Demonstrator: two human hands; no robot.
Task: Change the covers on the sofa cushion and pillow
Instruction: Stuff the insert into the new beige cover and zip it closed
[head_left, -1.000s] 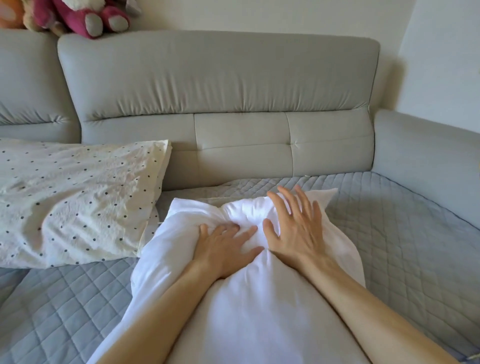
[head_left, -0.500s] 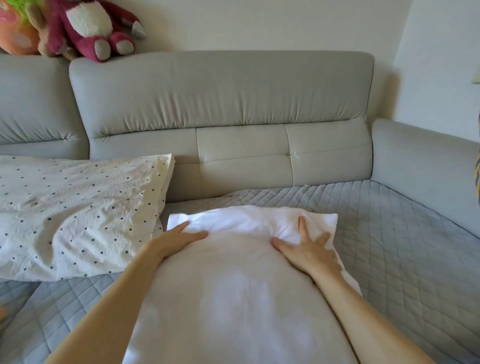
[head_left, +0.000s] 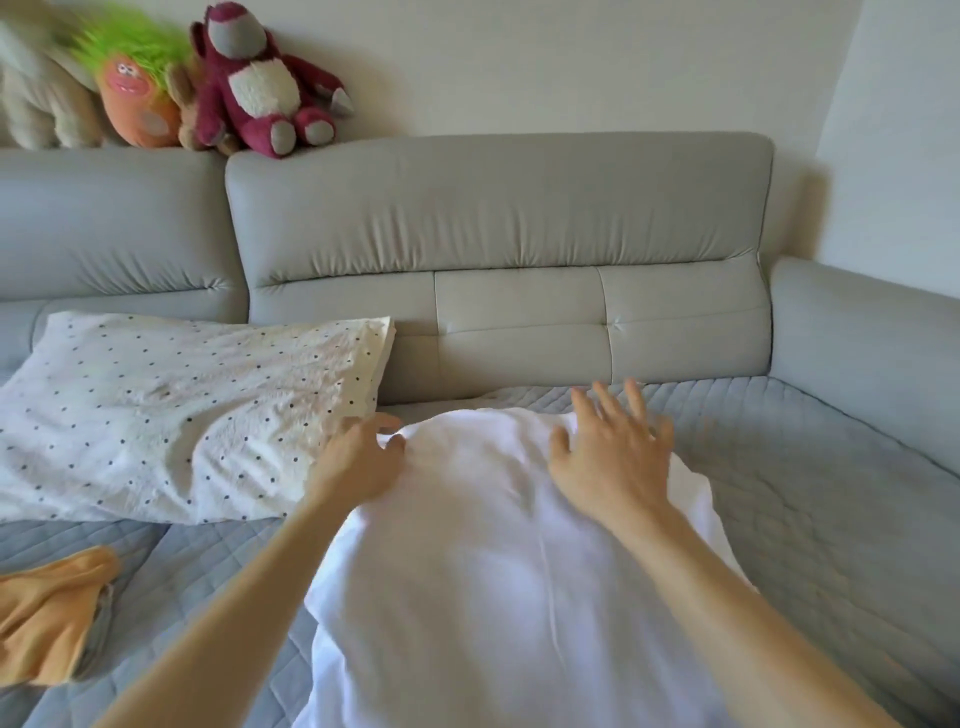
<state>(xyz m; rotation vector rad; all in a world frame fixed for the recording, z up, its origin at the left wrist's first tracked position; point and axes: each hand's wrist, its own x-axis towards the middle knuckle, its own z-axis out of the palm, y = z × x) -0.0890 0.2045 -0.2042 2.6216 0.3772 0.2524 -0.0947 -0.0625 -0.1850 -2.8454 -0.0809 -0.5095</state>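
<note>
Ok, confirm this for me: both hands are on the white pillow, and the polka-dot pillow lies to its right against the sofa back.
Not quite. The head view shows the polka-dot pillow to the left of the white pillow, not the right, against the sofa back. The rest holds: the left hand and right hand are both on the white pillow.

White pillow (head_left: 467, 597): plain white, smooth and plump, lying lengthwise on the quilted seat with its far end toward the backrest and its near end running out of view at the bottom.

Dotted pillow (head_left: 171, 415): cream cover with small dark dots, wrinkled, lying flat, its far edge against the backrest, just beside the white one's far left corner.

Orange cover (head_left: 47, 618): crumpled orange fabric, bunched on the seat at the left edge, apart from both pillows.
</note>
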